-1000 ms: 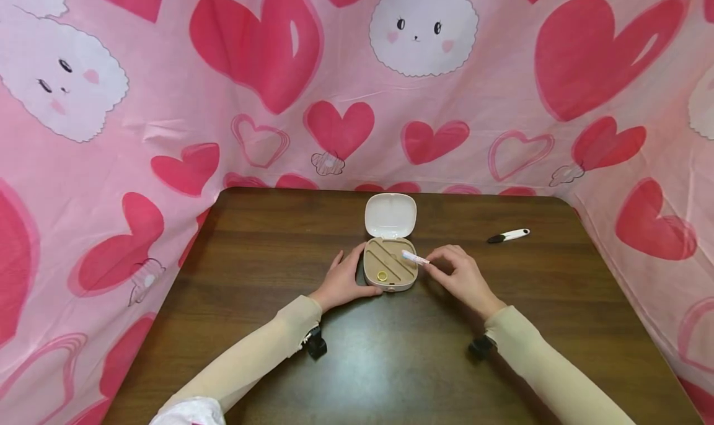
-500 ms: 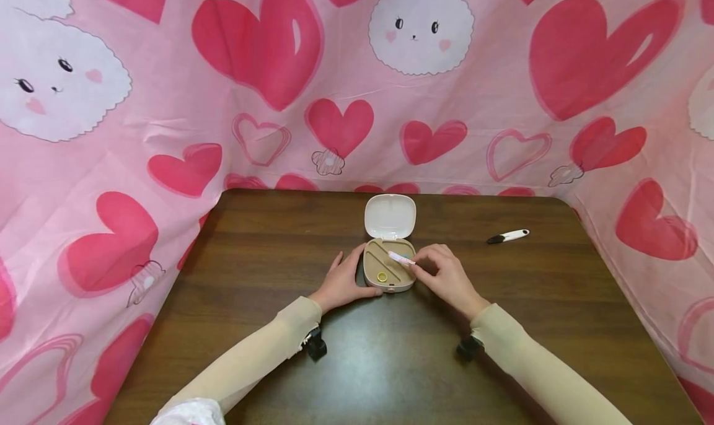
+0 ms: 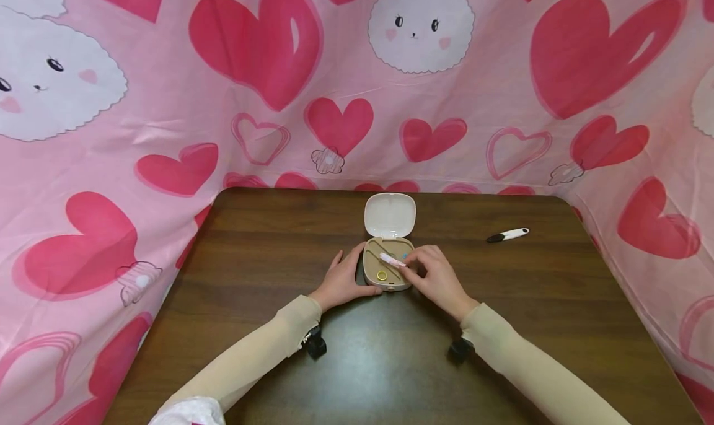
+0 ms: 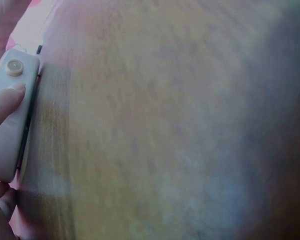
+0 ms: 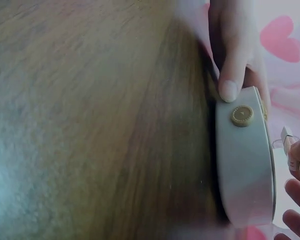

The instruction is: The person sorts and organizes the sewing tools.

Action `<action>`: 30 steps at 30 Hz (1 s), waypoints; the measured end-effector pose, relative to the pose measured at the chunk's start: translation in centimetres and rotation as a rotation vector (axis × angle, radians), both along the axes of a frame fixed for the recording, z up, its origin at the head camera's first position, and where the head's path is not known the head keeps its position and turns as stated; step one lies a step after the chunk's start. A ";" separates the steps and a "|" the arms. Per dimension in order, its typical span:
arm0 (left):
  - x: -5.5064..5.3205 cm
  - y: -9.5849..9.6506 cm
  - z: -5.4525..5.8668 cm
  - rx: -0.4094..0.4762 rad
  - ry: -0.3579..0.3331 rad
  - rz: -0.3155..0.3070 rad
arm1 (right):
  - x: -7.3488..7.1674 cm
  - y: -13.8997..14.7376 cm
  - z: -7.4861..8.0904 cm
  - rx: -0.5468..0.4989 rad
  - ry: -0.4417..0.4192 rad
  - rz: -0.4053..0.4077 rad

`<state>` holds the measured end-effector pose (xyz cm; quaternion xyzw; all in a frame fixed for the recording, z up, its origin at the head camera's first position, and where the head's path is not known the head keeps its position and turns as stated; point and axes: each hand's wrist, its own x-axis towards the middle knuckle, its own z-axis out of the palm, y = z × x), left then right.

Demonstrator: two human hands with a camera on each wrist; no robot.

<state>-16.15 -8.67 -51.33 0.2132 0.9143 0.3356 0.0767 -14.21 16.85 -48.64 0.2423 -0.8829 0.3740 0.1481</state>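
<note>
A small white storage box [image 3: 387, 279] stands with its lid [image 3: 390, 215] tipped back; diagonal dividers split its beige inside. My left hand [image 3: 346, 280] holds the box by its left side, thumb [image 4: 10, 100] against the front near the round button [image 4: 14, 67]. Over the compartments my right hand [image 3: 440, 278] pinches a slim white-and-pink stick [image 3: 392, 260] by its near end, so its far end points up and left. A gold ring [image 3: 382, 276] lies in the front left compartment. A little blue thing [image 3: 405, 256] shows in the right one, beside my right fingertips.
A small white-handled tool with a black end [image 3: 507, 235] lies on the brown wooden table [image 3: 268, 245], to the right of the box. Pink heart-printed cloth [image 3: 480, 90] hangs around the back and sides of the table.
My right hand has moved left with the stick, bringing it from the box's right edge to over its middle compartment. The blue thing has come into view. My left hand has stayed put.
</note>
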 end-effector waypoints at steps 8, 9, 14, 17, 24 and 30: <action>0.1 0.0 0.3 0.007 -0.003 0.003 | -0.1 -0.6 -0.2 0.050 0.063 0.019; 0.1 0.0 0.3 0.007 -0.006 0.004 | -0.1 -0.7 -0.2 0.054 0.065 0.020; 0.1 -0.1 0.4 -0.003 -0.010 0.001 | 0.1 -1.1 -0.3 0.088 0.078 0.026; 0.1 -0.1 0.4 0.003 -0.005 -0.002 | 0.3 -1.2 -0.4 0.112 0.098 0.028; 0.0 -0.1 0.3 0.004 -0.010 -0.001 | 0.2 -1.5 -0.7 0.138 0.129 0.042; 0.0 -0.1 0.2 0.008 0.000 -0.005 | 0.2 -1.6 -0.9 0.162 0.153 0.053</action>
